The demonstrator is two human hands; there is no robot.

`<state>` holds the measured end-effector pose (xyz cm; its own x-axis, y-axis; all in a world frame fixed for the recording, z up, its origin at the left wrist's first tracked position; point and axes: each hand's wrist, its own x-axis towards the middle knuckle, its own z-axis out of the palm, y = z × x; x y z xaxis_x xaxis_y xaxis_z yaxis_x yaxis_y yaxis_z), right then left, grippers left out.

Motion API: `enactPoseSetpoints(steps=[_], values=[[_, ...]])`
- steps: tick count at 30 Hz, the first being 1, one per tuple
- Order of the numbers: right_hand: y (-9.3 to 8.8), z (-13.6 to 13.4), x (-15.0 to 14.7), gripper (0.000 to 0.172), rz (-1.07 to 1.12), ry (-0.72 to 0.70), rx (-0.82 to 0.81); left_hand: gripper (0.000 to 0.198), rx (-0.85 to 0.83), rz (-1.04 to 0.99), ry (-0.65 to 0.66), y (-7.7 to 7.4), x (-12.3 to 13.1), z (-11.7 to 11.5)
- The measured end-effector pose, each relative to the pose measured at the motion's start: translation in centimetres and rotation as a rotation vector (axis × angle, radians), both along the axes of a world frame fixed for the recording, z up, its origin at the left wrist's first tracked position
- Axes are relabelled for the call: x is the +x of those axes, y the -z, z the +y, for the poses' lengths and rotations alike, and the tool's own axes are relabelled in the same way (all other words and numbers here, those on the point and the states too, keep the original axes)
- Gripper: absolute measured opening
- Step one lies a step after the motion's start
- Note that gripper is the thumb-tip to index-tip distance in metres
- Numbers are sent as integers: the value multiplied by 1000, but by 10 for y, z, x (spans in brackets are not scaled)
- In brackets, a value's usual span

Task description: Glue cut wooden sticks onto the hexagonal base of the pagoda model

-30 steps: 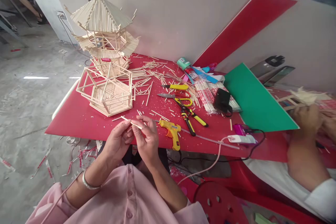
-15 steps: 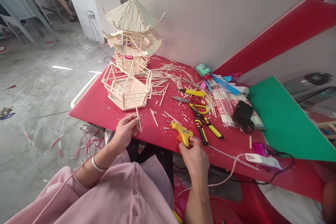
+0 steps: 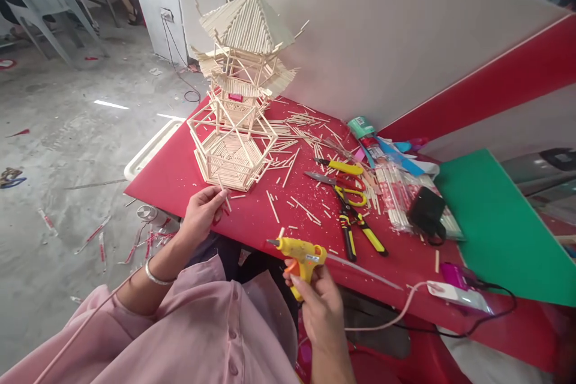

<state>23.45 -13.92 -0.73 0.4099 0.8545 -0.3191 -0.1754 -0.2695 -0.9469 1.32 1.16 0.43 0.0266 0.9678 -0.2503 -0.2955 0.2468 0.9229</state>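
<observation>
A short wooden stick (image 3: 227,203) is pinched between the thumb and fingers of my left hand (image 3: 203,211), just in front of the table's near edge. Beyond it stands a six-sided open frame of sticks (image 3: 231,159) with a slatted floor. My right hand (image 3: 317,300) is wrapped round the handle of a yellow hot glue gun (image 3: 302,250), a finger by its orange trigger. The gun's nozzle points left, toward my left hand, and a clear glue stick (image 3: 364,273) trails from its back. Behind the frame rises a tiered stick pagoda (image 3: 249,24).
Loose sticks (image 3: 310,123) lie scattered over the red tabletop (image 3: 162,171). Yellow-handled cutters (image 3: 355,222), scissors (image 3: 333,180) and a yellow-handled tool (image 3: 344,166) lie at the right. Beyond them are bagged sticks (image 3: 391,195), a black adapter (image 3: 426,211), a power strip (image 3: 456,293) and a green board (image 3: 504,222).
My right hand has lifted the glue gun off the table and brought it left, closer to me. My left hand has shifted slightly left with the stick. The view has turned a little.
</observation>
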Motion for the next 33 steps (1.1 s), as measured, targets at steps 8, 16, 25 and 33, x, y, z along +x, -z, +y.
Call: enactPoseSetpoints(steps=[8, 16, 25, 33], values=[[-25, 37, -38, 33, -446, -58, 135, 39, -94, -98, -18, 1, -6, -11], [-23, 66, -59, 33, -664, -145, 220, 40, -98, -158, -11, -1, -18, -11], [-20, 80, -63, 40, -713, -75, 148, 30, -68, 44, 113, 6, -17, -12], [-10, 67, -19, 41, -455, 128, 104, 16, 365, 539, 386, 5, 19, -13]])
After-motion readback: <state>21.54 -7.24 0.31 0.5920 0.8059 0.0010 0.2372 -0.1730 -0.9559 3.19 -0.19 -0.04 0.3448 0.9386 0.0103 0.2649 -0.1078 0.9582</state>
